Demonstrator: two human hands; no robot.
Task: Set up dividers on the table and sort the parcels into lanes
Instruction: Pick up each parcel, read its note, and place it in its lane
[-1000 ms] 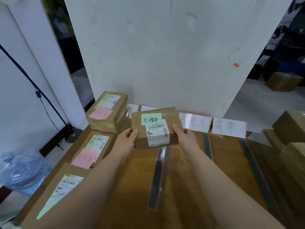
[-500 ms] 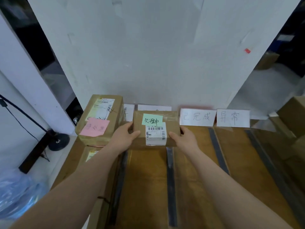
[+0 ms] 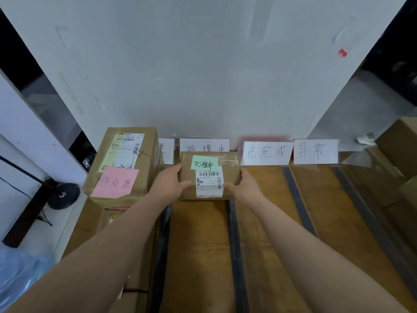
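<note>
A small brown parcel (image 3: 230,175) with a green sticky note and a white barcode label sits at the far end of the second lane, just below a white lane sign (image 3: 204,145). My left hand (image 3: 170,185) grips its left side and my right hand (image 3: 244,188) grips its right side. Dark divider strips (image 3: 233,245) (image 3: 297,199) (image 3: 352,195) run lengthwise along the wooden table (image 3: 198,256). A bigger parcel (image 3: 126,159) with a pink note lies in the left lane, on top of other boxes.
Two more white lane signs (image 3: 266,152) (image 3: 316,151) stand against the white wall (image 3: 203,64). More brown boxes (image 3: 399,154) sit at the right edge. A black stand base (image 3: 64,196) and a blue plastic bag (image 3: 15,274) are on the floor at the left.
Both hands have carried the small parcel forward and lowered it to the far end of the second lane, under its sign. The view has tilted and moved closer to the wall.
</note>
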